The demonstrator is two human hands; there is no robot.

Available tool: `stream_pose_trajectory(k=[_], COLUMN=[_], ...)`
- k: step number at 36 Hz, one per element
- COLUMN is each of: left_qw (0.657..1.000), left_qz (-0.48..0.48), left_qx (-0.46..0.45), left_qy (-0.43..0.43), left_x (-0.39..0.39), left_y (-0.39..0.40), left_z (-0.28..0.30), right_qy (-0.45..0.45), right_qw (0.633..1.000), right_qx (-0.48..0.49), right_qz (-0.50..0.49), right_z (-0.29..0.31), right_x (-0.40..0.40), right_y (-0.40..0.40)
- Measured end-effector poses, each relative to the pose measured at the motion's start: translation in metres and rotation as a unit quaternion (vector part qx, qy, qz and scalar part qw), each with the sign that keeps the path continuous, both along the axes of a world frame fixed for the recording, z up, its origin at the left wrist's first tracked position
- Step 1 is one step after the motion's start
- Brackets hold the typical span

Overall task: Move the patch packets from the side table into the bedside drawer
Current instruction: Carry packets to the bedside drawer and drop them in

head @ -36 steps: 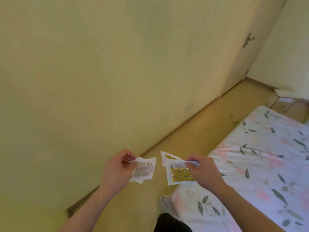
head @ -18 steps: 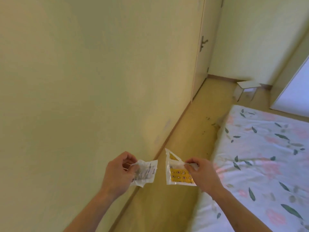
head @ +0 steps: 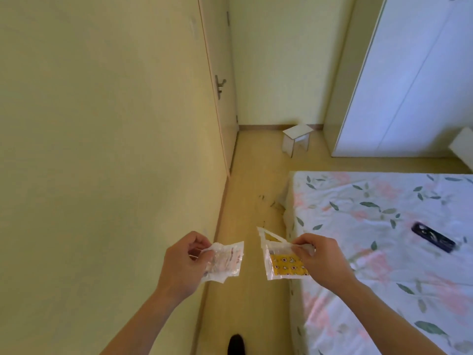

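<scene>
Two clear plastic patch packets are held up in front of the person, one in each hand, over the strip of tan wooden floor between the pale yellow wall and the bed with the floral sheet. The left hand has its fingers curled in a pinching grip on the crinkled clear packet with pale printing. The right hand pinches the top edge of the clear packet showing a yellow patterned patch, which hangs below the fingers. The two packets are near each other but apart. A dark blue phone lies on the bed. A small white stool stands by the far wall, near the white wardrobe.
</scene>
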State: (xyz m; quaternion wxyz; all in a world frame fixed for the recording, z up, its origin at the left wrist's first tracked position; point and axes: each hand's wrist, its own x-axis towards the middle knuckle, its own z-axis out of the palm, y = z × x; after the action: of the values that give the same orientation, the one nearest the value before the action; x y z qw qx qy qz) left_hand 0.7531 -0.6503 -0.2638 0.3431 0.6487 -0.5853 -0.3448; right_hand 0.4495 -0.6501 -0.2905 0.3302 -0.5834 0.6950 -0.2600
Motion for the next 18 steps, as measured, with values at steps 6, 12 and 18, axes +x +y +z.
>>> stream_pose_trajectory(k=[6,12,18], left_qw=[0.996,0.983,0.975], left_qz=[-0.088,-0.183,-0.219], left_qx=[-0.009,-0.025,-0.033], left_qy=[-0.010,-0.006,0.004], left_x=[-0.027,-0.090,-0.138], left_y=[-0.148,-0.274,-0.395], left_z=[0.011,0.014,0.006], right_qy=[-0.005,0.001,0.002], right_qw=[0.994,0.980,0.971], right_qx=[-0.005,-0.011,0.002], right_qz=[-0.105,-0.196,-0.239], right_z=[0.013,0.021,0.006], right_x=[-0.023,-0.068,-0.111], right_y=[-0.075,-0.143,-0.245])
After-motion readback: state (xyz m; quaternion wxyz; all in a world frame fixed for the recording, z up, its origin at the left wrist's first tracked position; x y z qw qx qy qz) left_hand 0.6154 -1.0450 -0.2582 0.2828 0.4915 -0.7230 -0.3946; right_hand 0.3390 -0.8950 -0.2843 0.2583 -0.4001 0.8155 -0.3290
